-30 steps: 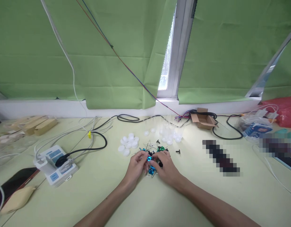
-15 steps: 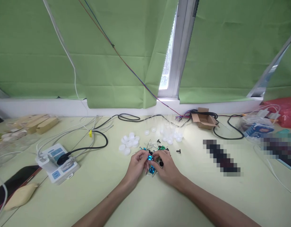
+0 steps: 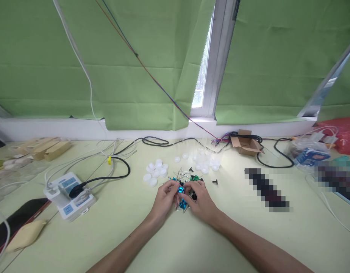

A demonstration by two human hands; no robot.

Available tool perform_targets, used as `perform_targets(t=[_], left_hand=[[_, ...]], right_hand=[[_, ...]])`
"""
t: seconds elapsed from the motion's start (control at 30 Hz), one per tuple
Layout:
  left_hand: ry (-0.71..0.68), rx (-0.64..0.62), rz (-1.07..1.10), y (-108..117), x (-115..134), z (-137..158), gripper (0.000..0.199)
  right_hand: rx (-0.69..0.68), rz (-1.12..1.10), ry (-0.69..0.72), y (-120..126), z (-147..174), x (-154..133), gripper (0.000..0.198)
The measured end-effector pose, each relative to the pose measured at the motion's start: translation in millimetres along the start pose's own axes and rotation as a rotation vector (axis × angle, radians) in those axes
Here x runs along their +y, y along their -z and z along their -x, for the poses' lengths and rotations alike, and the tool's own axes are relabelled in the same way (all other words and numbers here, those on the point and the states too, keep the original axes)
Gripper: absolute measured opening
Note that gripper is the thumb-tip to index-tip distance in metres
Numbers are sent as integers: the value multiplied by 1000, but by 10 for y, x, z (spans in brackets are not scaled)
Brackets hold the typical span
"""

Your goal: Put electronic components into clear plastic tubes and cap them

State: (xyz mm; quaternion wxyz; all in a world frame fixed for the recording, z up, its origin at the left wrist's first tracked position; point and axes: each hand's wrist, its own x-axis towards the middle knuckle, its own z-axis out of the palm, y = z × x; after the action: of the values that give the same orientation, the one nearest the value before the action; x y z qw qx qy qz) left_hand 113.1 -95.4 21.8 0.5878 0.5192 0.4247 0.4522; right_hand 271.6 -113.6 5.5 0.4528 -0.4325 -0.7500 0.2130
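Observation:
Between the fingertips of both hands is a small shiny blue part [image 3: 180,189], its exact kind too small to make out. My left hand [image 3: 167,193] pinches it from the left, and my right hand [image 3: 197,194] closes on it from the right. Just below the fingers lies another blue metallic piece [image 3: 183,204]. Behind the hands spreads a pile of thin metal pins [image 3: 183,174] with green pieces [image 3: 194,178] and black bits, partly hidden by my fingers. Two small black T-shaped pieces [image 3: 215,182] lie apart from the pile.
White round caps [image 3: 155,170] sit behind my left hand, clear cups [image 3: 203,159] farther back. An open cardboard box [image 3: 246,145] stands near the wall among black cables. A white power strip [image 3: 69,193] with plugs is at left, a blue box [image 3: 311,156] at right.

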Motion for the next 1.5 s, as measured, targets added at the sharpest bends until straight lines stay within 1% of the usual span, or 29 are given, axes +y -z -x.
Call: perform_targets(t=[0.07, 0.23, 0.43, 0.53, 0.63, 0.7, 0.87, 1.03, 1.13, 1.2, 1.27, 1.5], left_hand=[[-1, -2, 1, 3, -2, 1, 34], [-7, 2, -9, 6, -6, 1, 34], [-9, 7, -7, -9, 10, 0, 35], [-12, 5, -17, -16, 29, 10, 34], [-11, 9, -22, -20, 43, 17, 34], [-9, 15, -18, -22, 44, 17, 35], [-3, 14, -6, -20, 24, 16, 35], [-2, 16, -4, -15, 14, 13, 35], [-3, 6, 0, -9, 6, 3, 34], [-3, 0, 0, -5, 2, 0, 33], [-3, 3, -3, -3, 4, 3, 33], [5, 29, 6, -32, 60, 27, 34]], right_hand=[[3, -3, 9, -1, 2, -3, 8], [-5, 5, 6, -3, -1, -11, 1], [-7, 25, -16, -13, -1, -3, 8], [12, 20, -8, -17, 0, 3, 2], [33, 18, -8, -14, 6, 2, 9], [41, 18, -7, -9, 10, 0, 10], [17, 10, 8, -1, 6, 0, 2], [10, 19, -11, -6, -7, 4, 6], [18, 16, -7, -8, -6, -4, 1], [27, 15, 6, -8, -1, -10, 8], [35, 18, 18, -6, 4, -12, 11], [10, 39, 13, -7, -2, 6, 2]])
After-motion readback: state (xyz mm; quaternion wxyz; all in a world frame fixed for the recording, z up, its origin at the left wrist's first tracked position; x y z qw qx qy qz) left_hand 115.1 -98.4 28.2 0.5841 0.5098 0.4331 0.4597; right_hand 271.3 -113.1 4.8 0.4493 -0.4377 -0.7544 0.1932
